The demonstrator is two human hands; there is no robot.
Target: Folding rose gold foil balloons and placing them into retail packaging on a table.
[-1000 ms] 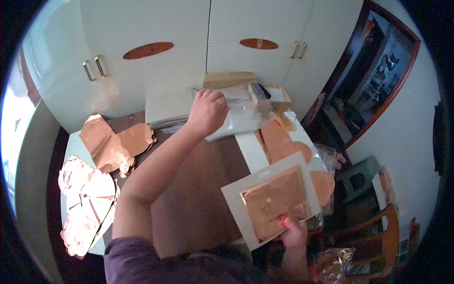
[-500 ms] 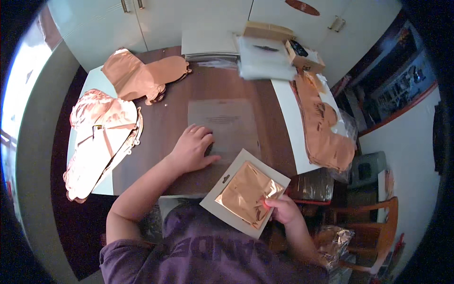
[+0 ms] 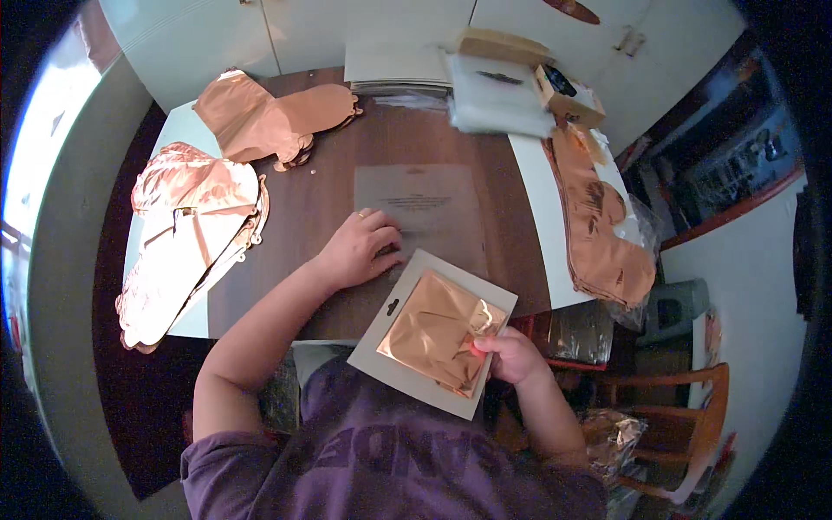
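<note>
"While my left hand [image 3: 360, 253] rests on the clear bag [image 3: 425, 204], my right hand [image 3: 518, 357] has the card [image 3: 367, 354]."

"Gripped how?"

"By its right edge, thumb over the folded foil [image 3: 433, 325] on its front, other fingers mostly hidden underneath. I hold it tilted before my shirt [image 3: 373, 425], over the near edge of the desk [image 3: 416, 134]."

"Is your left pinching the bag?"

"I can't tell. Palm down, fingers bent, it touches the bag's left side; the bag lies flat on the desk."

"What else is around?"

"Foil shapes [image 3: 195, 260] at my left, a foil stack [image 3: 589, 199] at my right, and at the back a pile of clear plastic [image 3: 494, 104] beside a small box [image 3: 568, 106]."
</note>
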